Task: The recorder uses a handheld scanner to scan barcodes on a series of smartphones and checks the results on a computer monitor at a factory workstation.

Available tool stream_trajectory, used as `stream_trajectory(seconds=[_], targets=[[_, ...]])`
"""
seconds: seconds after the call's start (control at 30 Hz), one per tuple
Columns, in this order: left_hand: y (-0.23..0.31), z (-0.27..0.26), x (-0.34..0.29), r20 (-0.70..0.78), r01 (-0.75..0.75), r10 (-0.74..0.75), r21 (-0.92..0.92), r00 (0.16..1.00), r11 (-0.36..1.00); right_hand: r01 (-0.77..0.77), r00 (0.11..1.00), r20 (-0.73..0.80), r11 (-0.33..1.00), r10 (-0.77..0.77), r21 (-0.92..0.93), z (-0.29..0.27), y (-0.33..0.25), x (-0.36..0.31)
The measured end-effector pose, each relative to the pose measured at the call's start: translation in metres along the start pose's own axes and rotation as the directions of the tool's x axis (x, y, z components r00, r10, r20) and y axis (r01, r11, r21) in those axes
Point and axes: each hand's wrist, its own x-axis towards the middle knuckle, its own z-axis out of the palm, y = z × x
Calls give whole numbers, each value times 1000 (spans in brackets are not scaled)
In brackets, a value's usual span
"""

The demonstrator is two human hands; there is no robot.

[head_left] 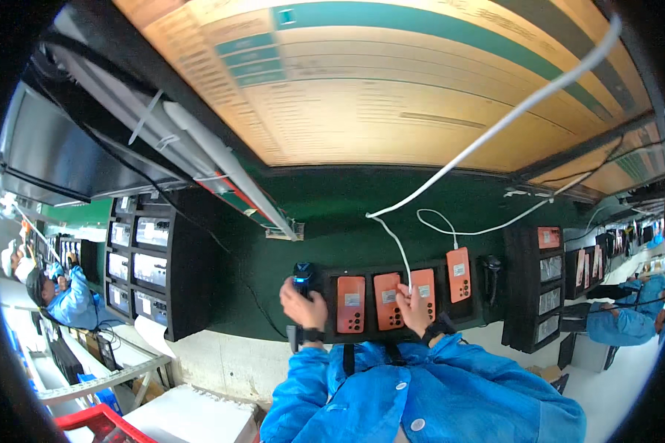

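Observation:
Four coral-pink phones lie in a row, backs up, on a black tray (324, 310). My right hand (417, 311) rests over the gap between the second phone (388, 292) and the third phone (425, 279). Its fingers close on the end of a white charging cable (400, 242); the plug itself is hidden. On the left, my left hand (304, 307) has its thumb and fingers apart beside a black handheld device with a blue light (302, 275). A second white cable runs into the top of the rightmost phone (459, 275).
A black rack of boxed items (171, 258) stands at the left, another black rack (521, 288) at the right. A black handheld device (490, 272) lies right of the tray. A printed board (391, 96) hangs above the green bench (332, 244). Other people work at both sides.

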Motion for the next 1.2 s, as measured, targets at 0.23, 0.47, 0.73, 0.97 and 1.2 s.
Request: stream_trajectory(seconds=[0.23, 0.47, 0.73, 0.97, 1.2], targets=[[-37, 6, 6, 593, 594, -338, -310, 731, 742, 196, 977, 102, 976, -187, -96, 10, 21, -18], [55, -31, -104, 769, 604, -179, -311, 614, 734, -67, 978, 203, 996, 53, 63, -7, 40, 5], [76, -10, -173, 703, 481, -251, -147, 666, 864, -73, 972, 234, 918, -22, 390, -18, 39, 0], [90, -12, -160, 660, 356, -116, -241, 742, 903, -14, 973, 229, 974, -40, 227, -7, 73, 6], [62, -3, -151, 701, 463, -151, -279, 697, 841, 72, 995, 51, 963, -88, 258, 14, 84, 2]])
